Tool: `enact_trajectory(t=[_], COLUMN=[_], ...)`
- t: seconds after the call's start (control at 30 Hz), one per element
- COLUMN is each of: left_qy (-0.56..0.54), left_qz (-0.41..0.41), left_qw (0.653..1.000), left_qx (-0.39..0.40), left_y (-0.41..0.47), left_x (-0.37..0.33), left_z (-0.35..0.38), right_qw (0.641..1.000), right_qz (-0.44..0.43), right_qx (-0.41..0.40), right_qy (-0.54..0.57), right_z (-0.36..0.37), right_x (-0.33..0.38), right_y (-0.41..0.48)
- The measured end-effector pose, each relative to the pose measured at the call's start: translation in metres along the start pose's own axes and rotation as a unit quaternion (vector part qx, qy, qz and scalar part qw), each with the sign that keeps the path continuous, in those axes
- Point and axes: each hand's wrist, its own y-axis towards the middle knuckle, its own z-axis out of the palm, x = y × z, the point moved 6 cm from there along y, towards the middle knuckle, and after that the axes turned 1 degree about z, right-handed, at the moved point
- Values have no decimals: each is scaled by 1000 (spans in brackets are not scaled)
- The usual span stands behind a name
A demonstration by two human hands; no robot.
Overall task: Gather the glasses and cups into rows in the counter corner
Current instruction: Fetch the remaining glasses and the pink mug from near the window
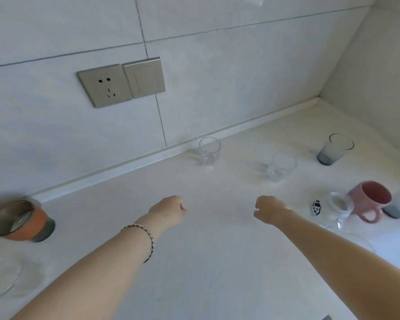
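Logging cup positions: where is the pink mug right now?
Head view, right side of the counter: the pink mug sits just right of a clear glass mug.

No word, number or brand can be read anywhere in view. The clear glass mug (333, 212) just beside the pink mug (365, 200) carries a black-and-white printed mark (316, 207). It is too small and blurred to make out.

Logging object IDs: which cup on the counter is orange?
The orange cup at the far left, with a metal inside; the others are clear glass, grey-tinted or pink.
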Motion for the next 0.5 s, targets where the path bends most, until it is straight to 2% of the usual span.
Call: enact_trajectory(t=[0.17,0.33,0.4,0.5], left_qy=[-92,-225,-302,-420], left_qz=[-30,-85,-108,-162], left_qw=[994,969,946,891], left_qx=[-39,-57,-52,-64], left_y=[78,140,157,167], left_x=[-47,-70,-73,-67], left_z=[-16,-6,3,14], right_qw=[999,997,996,995], right_qz=[-34,-54,-56,-65], right_qx=[-16,-25,-26,-24], right_qy=[22,48,60,68], right_z=[-18,-18,-15,-9], right_x=[2,7,7,6], right_y=[50,83,89,91])
